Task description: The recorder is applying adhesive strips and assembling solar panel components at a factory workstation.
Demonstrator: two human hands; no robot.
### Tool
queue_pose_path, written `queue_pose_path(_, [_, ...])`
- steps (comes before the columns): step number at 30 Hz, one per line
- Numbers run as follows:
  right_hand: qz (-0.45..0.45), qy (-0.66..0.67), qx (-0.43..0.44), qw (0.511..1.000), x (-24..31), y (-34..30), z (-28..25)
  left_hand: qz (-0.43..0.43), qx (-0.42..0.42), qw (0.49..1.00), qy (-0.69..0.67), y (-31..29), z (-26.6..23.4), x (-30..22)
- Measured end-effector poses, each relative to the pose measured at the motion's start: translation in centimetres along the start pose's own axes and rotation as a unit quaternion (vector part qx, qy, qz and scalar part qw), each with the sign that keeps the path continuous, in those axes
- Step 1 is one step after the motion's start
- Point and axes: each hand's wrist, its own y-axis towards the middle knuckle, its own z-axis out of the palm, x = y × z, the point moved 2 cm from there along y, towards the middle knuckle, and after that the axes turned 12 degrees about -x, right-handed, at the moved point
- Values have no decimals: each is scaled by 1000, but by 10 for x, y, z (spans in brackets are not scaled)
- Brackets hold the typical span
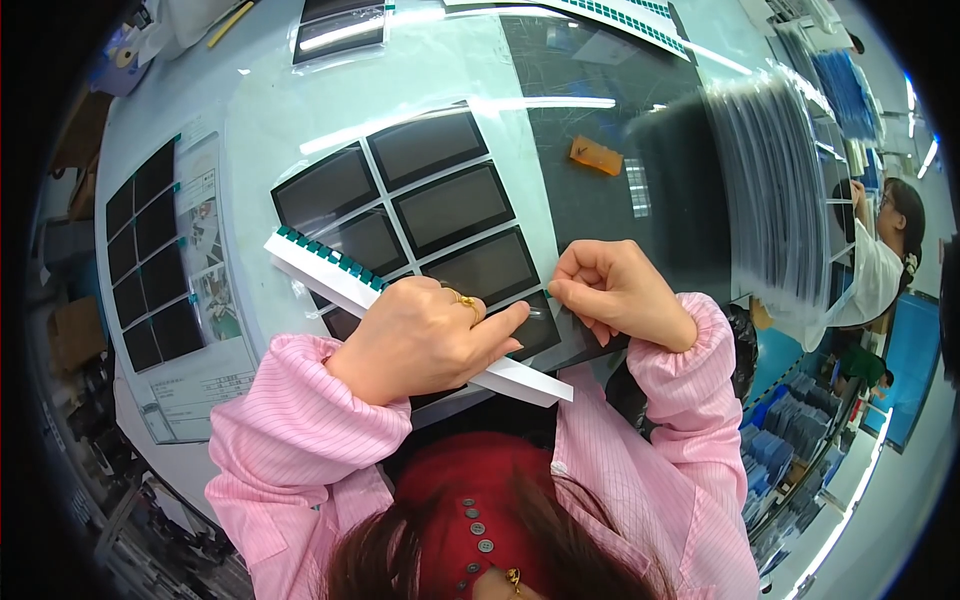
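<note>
My left hand [430, 330] is closed around a long white strip [520, 381] with a row of small green tabs [330, 258] along its edge. The strip slants across several dark rectangular panels [453, 207], which lie in two columns on the table and are partly covered by hand and strip. At the right edge of the lower right panel [530, 325], my right hand [622, 295] is closed, thumb and index finger pinched together. A speck of green shows at those fingertips, apparently a green tab; its hold is mostly hidden.
An orange block [596, 156] lies on the dark mat [585, 80]. Clear sheets [765, 190] stand in a rack at right, with a person [880, 250] beyond. More panels [150, 250] and a printed sheet [195, 390] lie left. Tabbed white strips [620, 25] lie at the back.
</note>
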Motion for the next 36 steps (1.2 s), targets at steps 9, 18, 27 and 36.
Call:
queue_pose_path(9, [4,-3,-3,1000,2,0,1,-1,-5,1000,2,0,0,0])
queue_pose_path(18, [-16,-14,-8,1000,0,1,2,1,0,999,51,5,5,-5])
queue_pose_path(27, [-14,-32,-28,999,5,-1,5,-12,9,997,71,8,6,-7])
queue_pose_path(36, [-63,-101,-55,991,10,-2,15,-20,-16,1000,-18,1,0,4])
